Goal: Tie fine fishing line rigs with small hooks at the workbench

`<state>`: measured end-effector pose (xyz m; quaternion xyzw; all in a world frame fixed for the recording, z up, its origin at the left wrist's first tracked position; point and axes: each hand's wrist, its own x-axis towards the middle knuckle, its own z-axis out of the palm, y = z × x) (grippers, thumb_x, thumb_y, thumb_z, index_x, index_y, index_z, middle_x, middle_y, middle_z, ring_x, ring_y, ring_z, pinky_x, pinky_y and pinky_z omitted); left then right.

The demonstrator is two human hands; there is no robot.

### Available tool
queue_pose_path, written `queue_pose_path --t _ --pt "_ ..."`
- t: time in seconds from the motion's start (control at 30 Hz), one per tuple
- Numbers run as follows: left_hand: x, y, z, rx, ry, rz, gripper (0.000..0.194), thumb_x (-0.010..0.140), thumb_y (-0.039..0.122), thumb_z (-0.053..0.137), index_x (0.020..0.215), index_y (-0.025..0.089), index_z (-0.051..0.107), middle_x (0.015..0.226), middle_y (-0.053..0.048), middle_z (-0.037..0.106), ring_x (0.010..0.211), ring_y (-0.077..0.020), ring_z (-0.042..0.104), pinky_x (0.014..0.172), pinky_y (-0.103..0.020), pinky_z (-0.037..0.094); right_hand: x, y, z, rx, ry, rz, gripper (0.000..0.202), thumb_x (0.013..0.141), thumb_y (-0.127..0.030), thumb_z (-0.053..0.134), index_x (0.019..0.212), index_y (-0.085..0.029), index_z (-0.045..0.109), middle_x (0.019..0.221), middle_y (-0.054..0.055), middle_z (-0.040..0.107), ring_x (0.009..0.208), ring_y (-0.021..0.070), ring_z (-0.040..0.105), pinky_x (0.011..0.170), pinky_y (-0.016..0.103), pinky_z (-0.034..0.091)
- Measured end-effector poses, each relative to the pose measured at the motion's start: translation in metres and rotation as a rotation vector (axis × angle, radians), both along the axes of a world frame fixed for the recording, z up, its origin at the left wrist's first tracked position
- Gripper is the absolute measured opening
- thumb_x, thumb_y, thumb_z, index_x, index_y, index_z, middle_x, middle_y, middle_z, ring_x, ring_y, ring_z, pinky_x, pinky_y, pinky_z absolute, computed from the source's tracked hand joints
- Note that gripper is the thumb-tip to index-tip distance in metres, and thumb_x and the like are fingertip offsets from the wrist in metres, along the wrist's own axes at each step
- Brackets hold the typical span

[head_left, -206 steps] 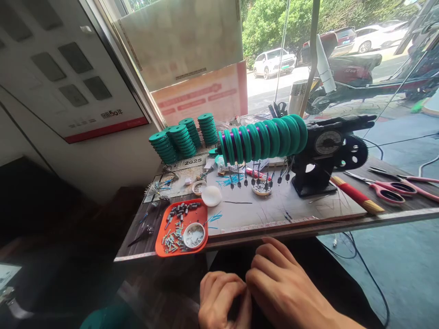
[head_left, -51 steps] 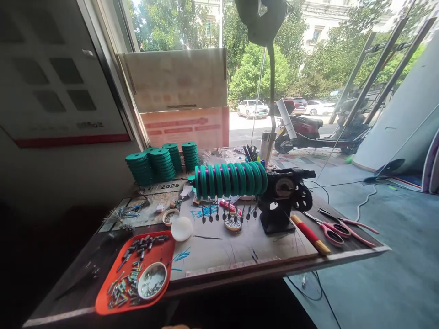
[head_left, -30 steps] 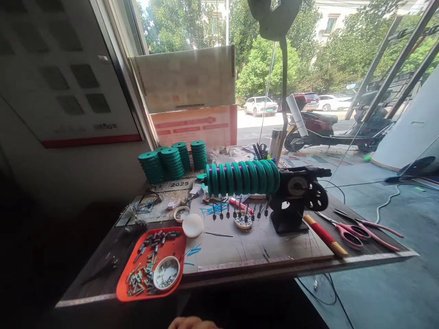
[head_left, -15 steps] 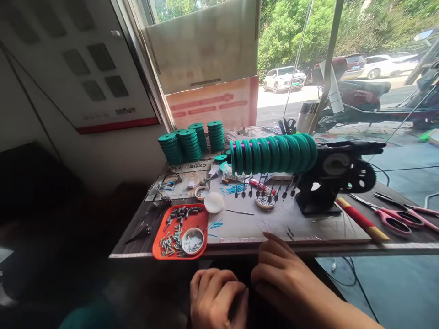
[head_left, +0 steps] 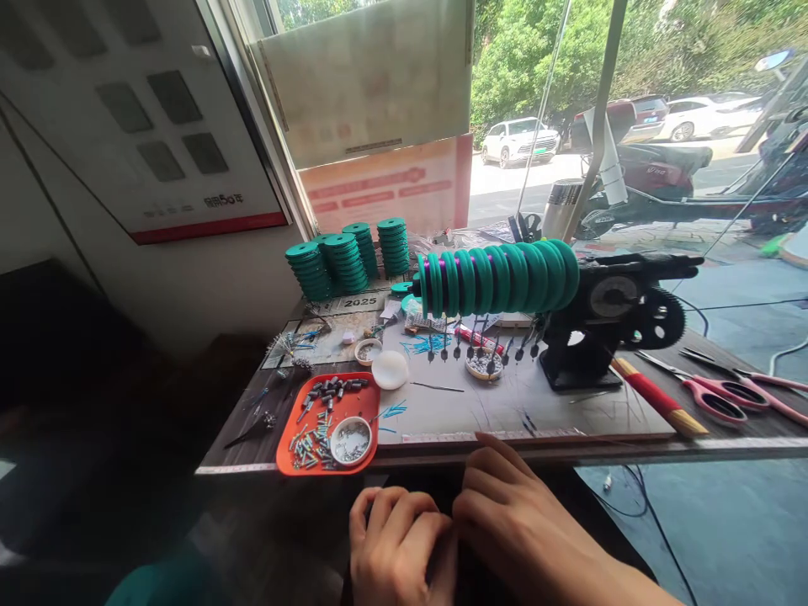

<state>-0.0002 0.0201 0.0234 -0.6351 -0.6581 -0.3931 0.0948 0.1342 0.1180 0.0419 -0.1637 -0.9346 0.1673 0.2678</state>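
Observation:
My left hand [head_left: 401,543] is curled closed below the table's front edge, at the bottom middle. Beside it my right hand [head_left: 505,505] has its fingers bent and pressed together, the fingertips near my left thumb. Whatever the two hands may pinch between them is too small or hidden to make out. Above them on the table lies a pale board [head_left: 435,412] with thin dark pieces on it. An orange tray [head_left: 284,450] of small metal parts and a small white dish [head_left: 351,441] is up and left of my hands.
A black geared winder [head_left: 581,362] carries a row of green spools [head_left: 498,278]. Stacked green spools [head_left: 341,261] stand at the back left. Pink-handled scissors [head_left: 713,400] and a red-and-yellow stick [head_left: 656,396] lie at the right.
The view has shifted slightly, so the table and its contents sit a little further left and up. Both hands keep nearly the same closed pose.

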Motion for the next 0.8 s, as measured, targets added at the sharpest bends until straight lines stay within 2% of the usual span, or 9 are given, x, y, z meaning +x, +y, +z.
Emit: queue_pose_path --t 0.33,0.4,0.5,0.53,0.63,0.8 --pt "0.000 0.004 0.010 -0.032 -0.007 -0.023 0.014 0.073 0.012 0.063 0.065 0.024 0.059 0.066 0.007 0.065 0.066 -0.0146 0.058 0.081 -0.036 0.032 0.002 0.002 0.000 -0.071 0.018 0.012 0.020 0.079 -0.009 0.060 0.064 -0.021 0.054 0.060 -0.006 0.055 0.071 0.0132 0.053 0.102 0.036 0.030" --pt "-0.004 0.003 0.012 -0.050 -0.031 -0.030 0.015 0.069 0.012 0.067 0.073 0.025 0.060 0.072 0.007 0.067 0.069 -0.0151 0.060 0.081 -0.035 0.033 0.004 0.004 0.003 -0.131 0.050 0.028 0.019 0.080 -0.009 0.059 0.066 -0.021 0.056 0.062 -0.006 0.058 0.073 0.0134 0.055 0.102 0.037 0.031" --pt "-0.013 -0.001 0.012 -0.119 -0.071 -0.073 0.034 0.065 0.016 0.074 0.093 0.026 0.059 0.085 0.006 0.069 0.075 -0.0157 0.062 0.079 -0.031 0.037 0.007 0.008 0.007 -0.221 0.081 0.042 0.015 0.081 -0.011 0.058 0.069 -0.020 0.057 0.066 -0.004 0.059 0.073 0.0132 0.058 0.101 0.039 0.032" --pt "-0.016 -0.003 0.012 -0.137 -0.093 -0.085 0.035 0.066 0.018 0.074 0.096 0.026 0.058 0.086 0.005 0.069 0.077 -0.0160 0.062 0.077 -0.031 0.038 0.008 0.008 0.008 -0.243 0.087 0.046 0.014 0.082 -0.011 0.058 0.070 -0.020 0.058 0.066 -0.004 0.059 0.072 0.0132 0.058 0.101 0.039 0.032" --pt "-0.020 -0.006 0.009 -0.116 -0.158 -0.102 0.013 0.076 0.017 0.065 0.083 0.025 0.058 0.077 0.004 0.066 0.073 -0.0160 0.059 0.076 -0.032 0.038 0.008 0.008 0.008 -0.278 0.092 0.059 0.014 0.082 -0.011 0.057 0.071 -0.020 0.058 0.066 -0.003 0.058 0.072 0.0134 0.058 0.101 0.040 0.033" --pt "-0.017 -0.006 0.008 -0.085 -0.165 -0.110 0.012 0.079 0.012 0.057 0.075 0.023 0.054 0.069 0.005 0.063 0.067 -0.0142 0.056 0.077 -0.033 0.035 0.000 0.003 0.005 -0.207 0.159 0.059 0.008 0.080 -0.014 0.061 0.079 -0.021 0.059 0.068 -0.003 0.060 0.074 0.0148 0.057 0.099 0.041 0.034"
